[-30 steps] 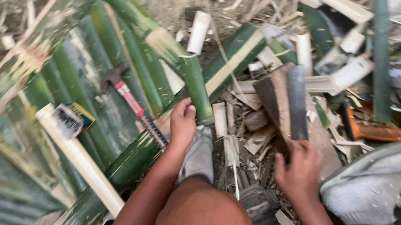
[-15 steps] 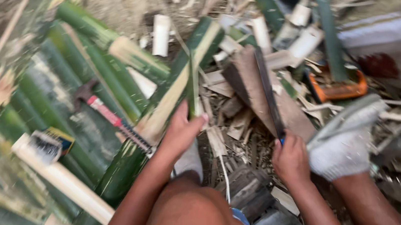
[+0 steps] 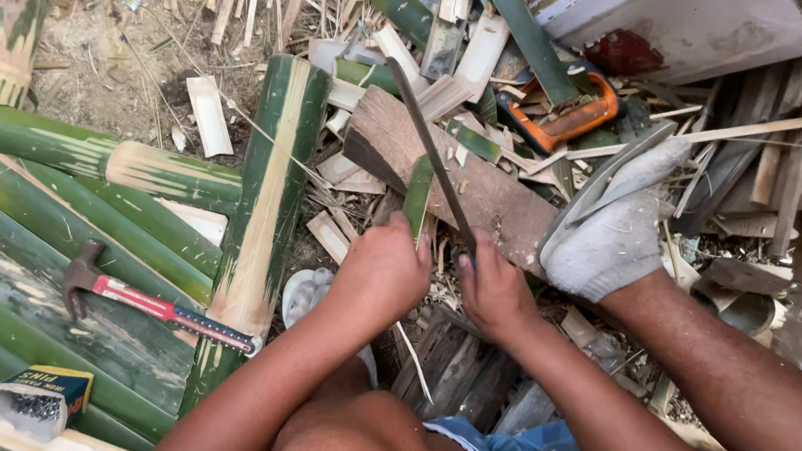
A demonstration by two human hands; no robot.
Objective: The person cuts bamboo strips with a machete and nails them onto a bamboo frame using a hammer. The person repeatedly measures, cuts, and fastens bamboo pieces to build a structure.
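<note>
A: Main item is the green bamboo strip, short, standing upright on the brown wooden block, centre frame. Left hand curled tight round its lower end.

B: And the blade?

A: Long dark knife blade runs up edge-on just right of the strip, close against it; can't tell if it's touching. Right hand fisted round the handle at the bottom, fingers pressed closed.

B: That glove on the right?

A: White work glove over the end of a limb coming up from the lower right, resting by the block's right edge. Can't tell whose, or whether it's a hand or a foot.

B: Surroundings?

A: Split green bamboo half lies left of the block, more green culms beyond it. Red-handled claw hammer on those culms. Small box of nails, open, bottom left. Orange-handled saw behind the block, upper right. Offcuts and shavings all over the ground.
</note>
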